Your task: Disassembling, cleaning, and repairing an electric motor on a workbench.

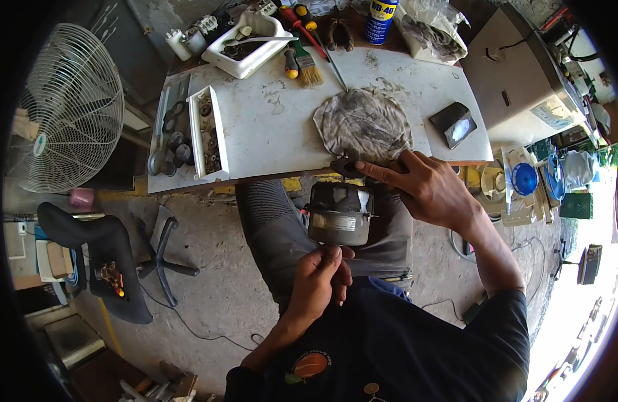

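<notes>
A small electric motor (338, 224) with a dull metal can and a pale label is above my lap, just below the table's front edge. Directly under it my left hand (320, 278) is closed, thumb and forefinger pinched at the motor's lower end, where the shaft would be; the shaft itself is hardly visible. My right hand (426, 184) reaches to the table edge, its fingers closed around a dark metal piece (349, 167) above the motor. Beside those fingers lies a stained grey cloth (362, 124), spread on the worn white tabletop (269, 134).
A white tray of small parts (208, 134) stands at the table's left. Behind are a white tub (249, 43), a brush (307, 67), screwdrivers (301, 30), pliers (339, 35) and a blue spray can (380, 21). A dark shiny piece (454, 125) lies at right; a fan (71, 107) stands left.
</notes>
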`<state>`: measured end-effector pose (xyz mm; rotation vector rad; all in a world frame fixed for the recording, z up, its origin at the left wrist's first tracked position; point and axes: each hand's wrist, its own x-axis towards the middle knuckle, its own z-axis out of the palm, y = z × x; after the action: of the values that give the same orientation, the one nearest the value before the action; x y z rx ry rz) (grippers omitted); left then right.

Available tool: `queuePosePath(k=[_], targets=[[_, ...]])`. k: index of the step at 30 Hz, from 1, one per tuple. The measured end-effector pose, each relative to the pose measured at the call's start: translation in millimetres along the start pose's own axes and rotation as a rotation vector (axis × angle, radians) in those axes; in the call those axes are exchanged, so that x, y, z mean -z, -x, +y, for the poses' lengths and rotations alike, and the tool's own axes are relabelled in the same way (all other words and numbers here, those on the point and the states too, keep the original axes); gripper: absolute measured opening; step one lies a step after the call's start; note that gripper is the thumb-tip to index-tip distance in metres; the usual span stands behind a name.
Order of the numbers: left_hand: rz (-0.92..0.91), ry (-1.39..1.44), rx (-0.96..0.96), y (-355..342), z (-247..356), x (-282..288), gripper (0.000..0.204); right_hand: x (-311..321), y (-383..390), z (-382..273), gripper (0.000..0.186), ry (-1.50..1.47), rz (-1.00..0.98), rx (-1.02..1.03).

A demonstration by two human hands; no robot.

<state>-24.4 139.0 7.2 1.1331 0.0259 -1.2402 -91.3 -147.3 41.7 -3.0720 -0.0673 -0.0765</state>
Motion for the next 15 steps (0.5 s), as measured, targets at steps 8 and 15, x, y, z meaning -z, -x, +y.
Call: queuePosePath(k=[8, 15], targets=[[0.001, 0.007, 0.004, 2.0, 1.3, -0.1, 0.033, -0.6, -0.8, -5.5, 0.081, -0.065, 0.051, -0.040], [0.014, 0.020, -0.002, 2.4, -0.2, -1.2, 0.032, -2.9, -0.2, -5.0, 0.077, -0.059, 0.041, -0.050]])
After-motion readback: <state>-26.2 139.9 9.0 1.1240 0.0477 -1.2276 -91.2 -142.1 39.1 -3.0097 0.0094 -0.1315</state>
